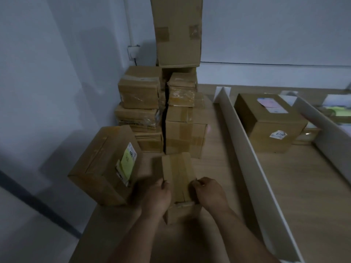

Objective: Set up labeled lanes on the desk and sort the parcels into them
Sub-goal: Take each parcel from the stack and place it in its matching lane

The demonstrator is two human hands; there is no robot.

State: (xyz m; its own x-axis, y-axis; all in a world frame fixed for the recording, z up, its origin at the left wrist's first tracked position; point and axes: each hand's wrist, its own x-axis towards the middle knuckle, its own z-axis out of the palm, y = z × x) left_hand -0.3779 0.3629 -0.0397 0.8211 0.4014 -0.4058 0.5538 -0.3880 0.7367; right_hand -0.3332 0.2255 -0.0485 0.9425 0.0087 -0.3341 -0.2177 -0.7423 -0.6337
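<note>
1. Small parcel (178, 179): plain brown carton with a strip of tape down its top face, at the near middle of the desk (284, 196), just in front of the stacked cartons; whether its underside touches the wood cannot be told
2. Left hand (157, 198): clasps the parcel's left side, fingers curled in over the edge, knuckles up
3. Right hand (209, 194): mirrors it on the right side, fingers bent tight round the edge; both forearms come in from the near edge
4. Labelled carton (102, 168): larger, tilted, just left of the hands at the desk's left edge; a yellow note (127, 162) and a white sticker sit on its right face
5. Parcel stack (140, 111): far left against the wall, two columns of taped cartons side by side with a dark gap between them
6. Tall carton (178, 31): stands on top of the stack and runs out of the top of the view
7. White divider (247, 149): long upright strip running near to far, right of the hands
8. Second divider (322, 126): further right, roughly parallel; the two wall off a lane between them
9. Sorted carton (266, 122): sits in that lane towards the far end, with a pale label on top and a small white sticker on its near face
10. Further right, beyond the second strip, shapes are blurred and cannot be read
</note>
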